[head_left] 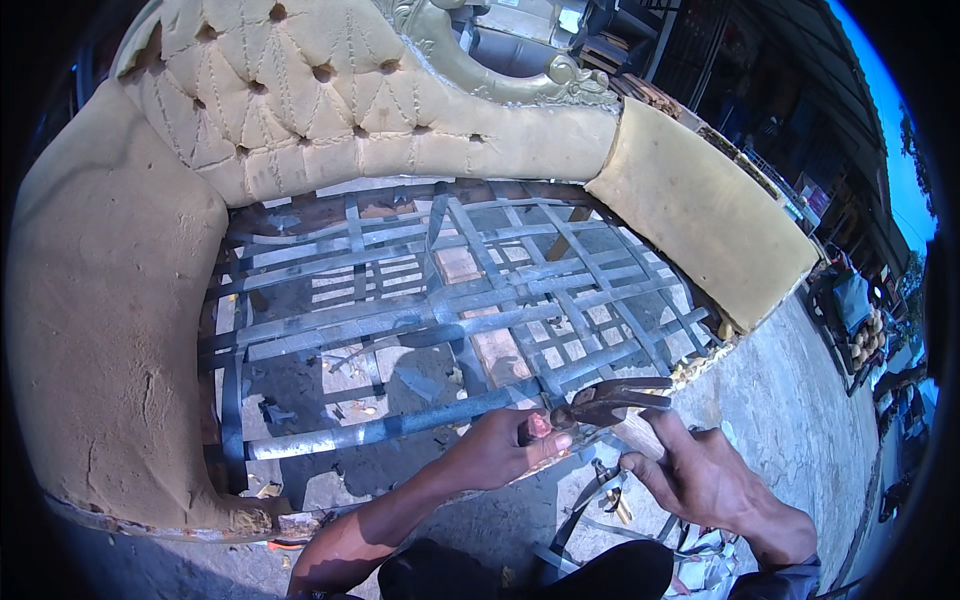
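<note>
My right hand (705,475) is closed round the handle of a claw hammer (612,400). The hammer's head lies right beside the fingers of my left hand (505,447), over the front rail of a stripped sofa frame. Those left fingers are pinched at the rail, by the end of a webbing strap; whatever they hold is too small to make out. Grey webbing straps (385,325) cross the seat opening, several woven over and under each other. One strap (370,432) runs along near the front rail toward my left hand.
Tufted yellow foam (290,95) covers the sofa's back, and foam-padded arms (115,300) (705,205) stand at both sides. Carved gold trim (560,85) curves along the back's top. Strap scraps (705,550) litter the ground by my knees. A loaded cart (860,320) stands far right.
</note>
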